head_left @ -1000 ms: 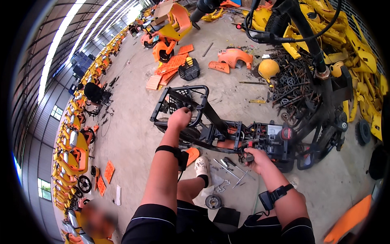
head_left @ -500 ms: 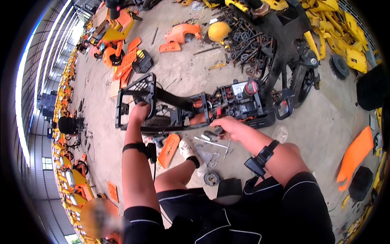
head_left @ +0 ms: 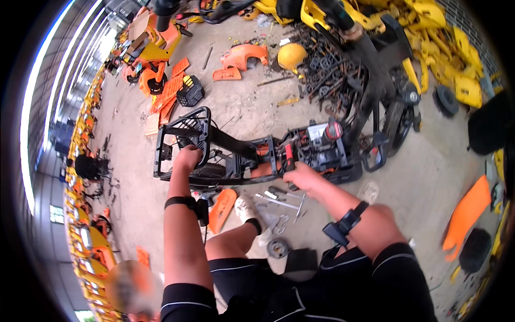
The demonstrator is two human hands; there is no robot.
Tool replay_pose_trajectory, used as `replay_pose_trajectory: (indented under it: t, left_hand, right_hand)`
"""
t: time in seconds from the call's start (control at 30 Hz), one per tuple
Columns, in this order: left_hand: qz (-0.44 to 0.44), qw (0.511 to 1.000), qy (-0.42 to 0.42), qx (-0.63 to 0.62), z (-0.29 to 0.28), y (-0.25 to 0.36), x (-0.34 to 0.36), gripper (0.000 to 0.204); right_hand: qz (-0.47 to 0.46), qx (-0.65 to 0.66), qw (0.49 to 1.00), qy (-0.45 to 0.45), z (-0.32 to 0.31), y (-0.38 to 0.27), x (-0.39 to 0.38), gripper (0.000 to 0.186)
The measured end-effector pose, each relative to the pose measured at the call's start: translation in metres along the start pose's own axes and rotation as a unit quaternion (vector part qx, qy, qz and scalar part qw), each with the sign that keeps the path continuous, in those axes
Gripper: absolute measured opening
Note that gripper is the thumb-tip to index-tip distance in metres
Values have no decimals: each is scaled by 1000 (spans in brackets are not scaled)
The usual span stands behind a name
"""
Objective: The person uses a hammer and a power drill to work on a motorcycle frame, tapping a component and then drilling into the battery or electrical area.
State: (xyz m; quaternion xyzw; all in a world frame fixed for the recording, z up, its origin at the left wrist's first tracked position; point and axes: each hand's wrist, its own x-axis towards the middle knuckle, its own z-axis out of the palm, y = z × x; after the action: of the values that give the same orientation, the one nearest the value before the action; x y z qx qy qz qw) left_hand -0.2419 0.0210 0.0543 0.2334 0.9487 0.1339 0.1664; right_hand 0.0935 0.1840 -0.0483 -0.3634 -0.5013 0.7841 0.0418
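A stripped black bike frame point(head_left: 236, 145) lies across in front of me, wheels at both ends. At its left end is a black rear rack point(head_left: 206, 126); my left hand point(head_left: 189, 158) is closed on it, the fingertips partly hidden. Over the middle of the frame, my right hand point(head_left: 301, 176) is closed round a red-and-black handled tool point(head_left: 289, 152). The tool's red part points up toward the frame, and a dark end shows below the fist. Just right of it, a red-and-black round object point(head_left: 333, 130) sits on the exposed parts.
By my foot lie an orange panel point(head_left: 222, 209), metal rods point(head_left: 279, 200) and a round metal part point(head_left: 278, 248). Beyond the frame are a heap of dark metal parts point(head_left: 332, 75), a yellow helmet-like shell point(head_left: 292, 56) and a black basket point(head_left: 190, 91). Yellow panels point(head_left: 468, 88) pile up at right.
My right hand has shifted slightly right and down in the picture, its tool tilting more upright with more red showing. My left hand stays at the rack. The whole view has moved slightly.
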Motion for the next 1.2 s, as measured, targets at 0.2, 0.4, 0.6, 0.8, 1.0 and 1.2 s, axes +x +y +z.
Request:
replay_pose_trajectory:
  t: [0.2, 0.4, 0.6, 0.8, 1.0, 1.2]
  left_hand:
    - [-1, 999, -2, 48, 3, 1, 15, 43]
    - [-20, 999, -2, 46, -2, 3, 5, 41]
    - [19, 997, 69, 28, 5, 2, 2, 37]
    - [-2, 998, 67, -4, -3, -5, -12, 36]
    - [35, 992, 118, 17, 3, 16, -4, 37]
    - [3, 996, 82, 28, -2, 13, -8, 40]
  right_hand:
    - [-17, 62, 997, 36, -15, -5, 21, 20]
    - [-57, -10, 997, 59, -9, 27, 48, 14]
    - [-79, -13, 996, 32, -4, 61, 66, 23]
    - [-83, -59, 994, 42, 12, 94, 99, 56]
    - [-68, -265, 955, 117, -1, 149, 136, 37]
    - [-12, -551, 835, 2, 0, 138, 109, 36]
